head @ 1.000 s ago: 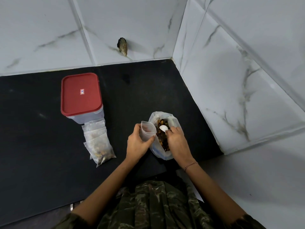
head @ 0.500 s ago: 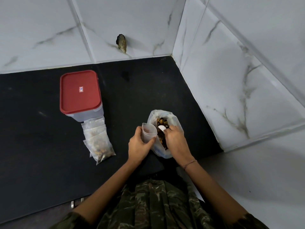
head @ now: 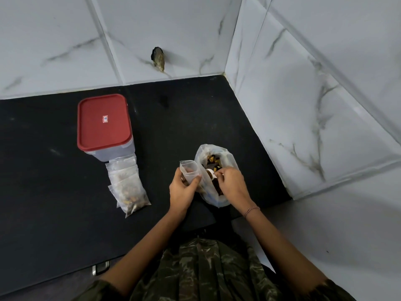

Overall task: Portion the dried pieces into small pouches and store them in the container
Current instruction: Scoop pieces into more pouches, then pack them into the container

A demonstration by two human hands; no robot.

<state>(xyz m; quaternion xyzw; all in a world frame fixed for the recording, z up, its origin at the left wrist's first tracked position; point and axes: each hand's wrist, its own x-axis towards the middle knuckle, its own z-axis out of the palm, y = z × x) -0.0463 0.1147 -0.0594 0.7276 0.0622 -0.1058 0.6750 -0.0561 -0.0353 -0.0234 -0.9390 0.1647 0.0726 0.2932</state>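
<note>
A large clear plastic bag [head: 229, 162] of dark and yellow dried pieces [head: 213, 162] stands open on the black mat. My left hand [head: 182, 190] grips a small clear pouch [head: 189, 171], held upright with its mouth open, right beside the bag. My right hand [head: 233, 185] pinches a small white spoon [head: 211, 173] inside the bag's mouth, over the pieces. To the left, a pile of filled small pouches [head: 128, 187] lies in front of a clear container [head: 112, 153] with a red lid [head: 103, 122], which is on.
The black mat [head: 54, 203] covers the floor in a corner of marble-patterned tiled walls [head: 303, 105]. A hole [head: 158, 58] shows in the back wall. Camouflage clothing [head: 206, 270] fills the bottom of the view. A small metal piece [head: 101, 267] sits at the mat's near edge.
Both hands have stayed at the bag. My right hand with the white spoon shifted slightly deeper and to the right inside the bag's mouth; the pouch stays upright in my left hand.
</note>
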